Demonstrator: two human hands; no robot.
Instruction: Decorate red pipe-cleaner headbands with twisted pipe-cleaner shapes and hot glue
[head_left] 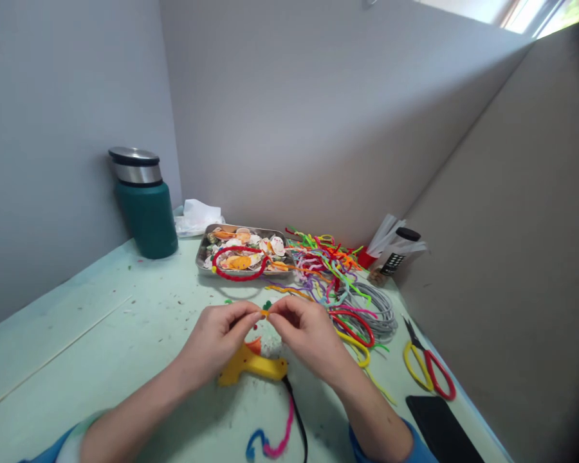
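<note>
Both hands meet over the middle of the table. My left hand (224,331) pinches one end of a small orange piece (265,314), and my right hand (306,328) pinches its other end. Something small and dark green (267,305) shows just behind the fingertips. Beneath the hands lies a yellow glue gun (258,364) with a black cord running toward the front edge. A red pipe cleaner loop (240,278) rests over the front of a metal tray (246,271) filled with shells or similar pieces.
A teal bottle (149,218) stands back left. Colourful pipe cleaners (328,257) and a grey coil (383,312) lie right of the tray. Scissors (429,365) and a black phone (441,431) are at the right edge. A thin stick (58,354) lies left.
</note>
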